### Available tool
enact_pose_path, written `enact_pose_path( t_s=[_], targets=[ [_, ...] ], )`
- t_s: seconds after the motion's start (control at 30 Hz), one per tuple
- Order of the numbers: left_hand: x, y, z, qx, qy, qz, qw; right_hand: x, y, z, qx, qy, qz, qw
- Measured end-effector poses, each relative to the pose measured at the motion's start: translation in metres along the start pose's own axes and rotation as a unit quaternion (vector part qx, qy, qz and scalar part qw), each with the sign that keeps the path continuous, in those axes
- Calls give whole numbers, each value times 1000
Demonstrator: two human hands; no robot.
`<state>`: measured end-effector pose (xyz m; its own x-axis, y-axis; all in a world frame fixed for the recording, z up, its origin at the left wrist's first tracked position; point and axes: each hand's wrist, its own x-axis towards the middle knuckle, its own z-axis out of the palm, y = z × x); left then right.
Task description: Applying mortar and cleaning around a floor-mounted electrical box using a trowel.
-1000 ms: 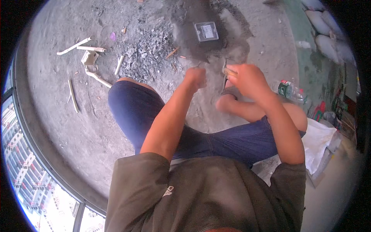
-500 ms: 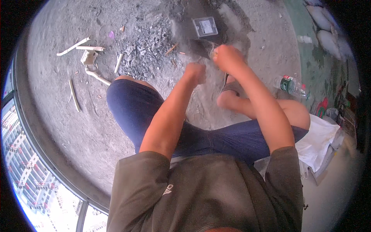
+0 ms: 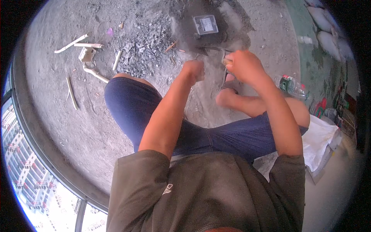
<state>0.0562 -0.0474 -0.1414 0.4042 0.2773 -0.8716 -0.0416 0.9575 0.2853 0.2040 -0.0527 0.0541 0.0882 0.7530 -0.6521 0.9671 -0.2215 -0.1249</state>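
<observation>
My right hand [image 3: 245,66] is wrapped round the wooden handle of what looks like a trowel [image 3: 228,61]. Its thin metal neck runs forward, and the dark blade reaches left, close to a damp dark patch of ground [image 3: 214,40]. Slightly blurred, my left hand [image 3: 194,71] is closed in front of my left knee, to the left of the trowel. Whatever it may hold is hidden. Beyond both hands, a clear plastic box [image 3: 205,24] with a white label rests on the damp patch.
Grey rubble [image 3: 143,50] is heaped ahead on the left. Past it lie white pipe pieces [image 3: 88,45] and a white junction box [image 3: 87,55]. A plastic bottle [image 3: 292,86] lies beside my right knee, near a white sheet [image 3: 315,141]. A window [image 3: 34,166] curves along the left.
My right hand has moved back toward me and a little right with the trowel, whose blade now shows as a thinner dark shape. The left hand stays closed, nearly in place.
</observation>
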Motion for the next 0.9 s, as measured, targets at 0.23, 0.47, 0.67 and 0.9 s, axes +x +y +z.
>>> enact_pose_path(
  t_s=[0.23,0.47,0.67,0.9],
  targets=[
    [-5,-3,-1,20,-28,22,999,73,21,30,28,20,30,999],
    [-7,3,-10,24,64,33,997,59,23,20,88,47,53,994],
    [-18,2,4,167,130,172,962,6,15,-26,83,54,27,995],
    [-29,4,12,172,140,198,955,-52,1,-8,-136,108,-62,983]
  ],
)
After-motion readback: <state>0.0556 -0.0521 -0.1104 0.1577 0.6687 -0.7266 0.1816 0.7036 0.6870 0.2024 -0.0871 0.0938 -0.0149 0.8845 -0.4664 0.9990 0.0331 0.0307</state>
